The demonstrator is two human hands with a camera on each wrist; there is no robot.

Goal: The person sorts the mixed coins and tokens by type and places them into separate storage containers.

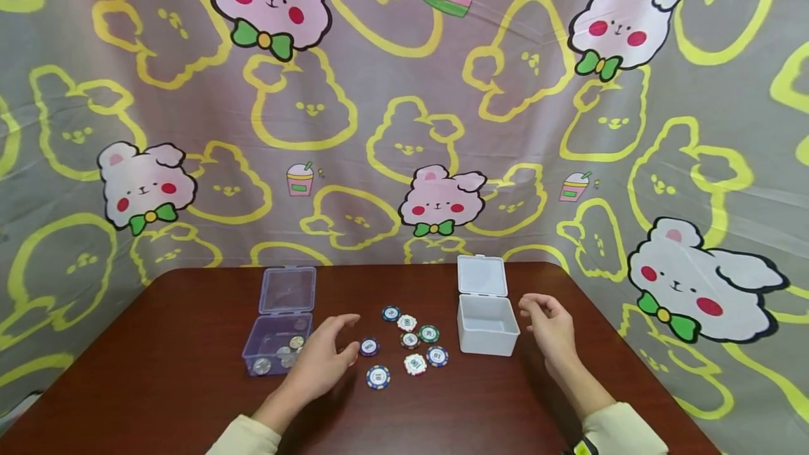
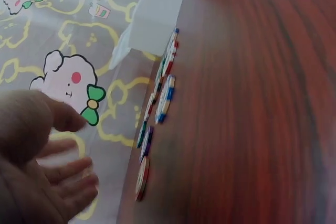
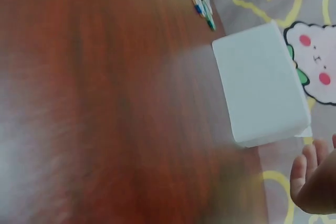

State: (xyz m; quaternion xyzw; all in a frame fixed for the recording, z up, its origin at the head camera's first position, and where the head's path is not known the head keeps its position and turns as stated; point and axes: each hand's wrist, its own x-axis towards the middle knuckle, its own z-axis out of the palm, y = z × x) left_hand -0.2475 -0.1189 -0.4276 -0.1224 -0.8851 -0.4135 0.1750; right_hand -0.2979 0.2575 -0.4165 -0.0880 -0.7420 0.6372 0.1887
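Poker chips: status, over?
Left hand near chips, right hand beside white box; nothing seen held. Chips spread on table. Box lid up, nothing blocking its opening.

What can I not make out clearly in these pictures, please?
- Head view: the left hand covers part of the translucent purple rectangular plastic box.
- Left wrist view: the round multicoloured chips appear edge-on, so their numbers are unreadable.
- Right wrist view: the frame's right edge cuts off the right hand.

Left hand (image 1: 324, 358) loosely spread, right hand (image 1: 551, 328) relaxed and slightly curved, both forearms (image 1: 578, 383) stretched forward
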